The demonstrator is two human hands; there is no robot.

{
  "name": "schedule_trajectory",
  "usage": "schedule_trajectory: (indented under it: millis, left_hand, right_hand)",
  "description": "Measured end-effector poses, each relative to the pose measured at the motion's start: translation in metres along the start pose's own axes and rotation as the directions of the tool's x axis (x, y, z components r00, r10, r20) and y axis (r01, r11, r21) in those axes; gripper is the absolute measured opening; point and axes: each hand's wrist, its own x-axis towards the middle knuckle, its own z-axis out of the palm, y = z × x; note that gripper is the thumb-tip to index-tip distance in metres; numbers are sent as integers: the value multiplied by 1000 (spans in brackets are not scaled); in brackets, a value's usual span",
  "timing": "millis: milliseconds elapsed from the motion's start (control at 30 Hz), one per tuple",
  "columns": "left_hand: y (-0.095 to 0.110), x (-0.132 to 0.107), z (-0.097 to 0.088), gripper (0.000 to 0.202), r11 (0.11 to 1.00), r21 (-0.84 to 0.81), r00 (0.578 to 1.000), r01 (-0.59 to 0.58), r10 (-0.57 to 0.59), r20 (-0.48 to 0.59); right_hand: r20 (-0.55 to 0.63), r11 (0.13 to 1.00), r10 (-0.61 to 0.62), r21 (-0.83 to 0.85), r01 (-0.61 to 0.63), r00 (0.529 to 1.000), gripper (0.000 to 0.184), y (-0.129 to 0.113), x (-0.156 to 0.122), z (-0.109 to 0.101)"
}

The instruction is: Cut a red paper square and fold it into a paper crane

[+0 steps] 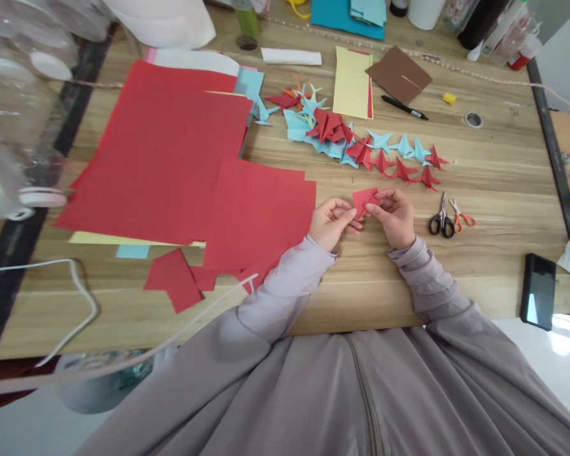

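Across the left half of the wooden tabletop [494, 253] lie large red sheets [166, 145], with a smaller red stack [261, 212] overlapping their near right corner and reaching almost to the left hand [330, 225]. Red scraps [183, 285] sit closer to the front edge. Beyond the hands, folded paper birds [330, 125] in red and light blue form a heap that trails rightward in two rows. Black-handled scissors [441, 223] and orange-handled scissors [462, 218] rest just right of the right hand [396, 215]; a phone [538, 291] lies farther right. Both forearms reach inward, the left sleeve [285, 272] covering part of the smaller stack. Between the hands is a small folded red paper [363, 199], its left side pinched by the left thumb and fingers, its right side by the right thumb against curled fingers.
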Motion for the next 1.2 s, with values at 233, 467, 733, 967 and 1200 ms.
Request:
schedule_trajectory:
  millis: [233, 467, 733, 967, 1200]
  left_hand:
    - [1, -2, 3, 39, 997, 55, 998, -55, 55, -7]
    - [0, -1, 1, 35, 998, 40, 999, -53, 53, 9]
    - [2, -1, -1, 35, 1000, -11, 999, -12, 13, 45]
    - [5, -3, 2, 32, 999, 39, 998, 8, -10, 61]
    - [9, -6, 4, 33, 980, 169, 982, 103, -127, 143]
  right_hand:
    - [13, 1000, -12, 3, 12, 1000, 40, 2, 0, 0]
    - [10, 999, -36, 16, 36, 999, 37, 4, 0, 1]
    - [-50, 999, -38, 16, 39, 998, 41, 4, 4, -3]
    - [16, 998, -34, 52, 33, 999, 39, 3, 1, -2]
    - [113, 999, -12, 48, 7, 994, 39, -3, -4, 2]
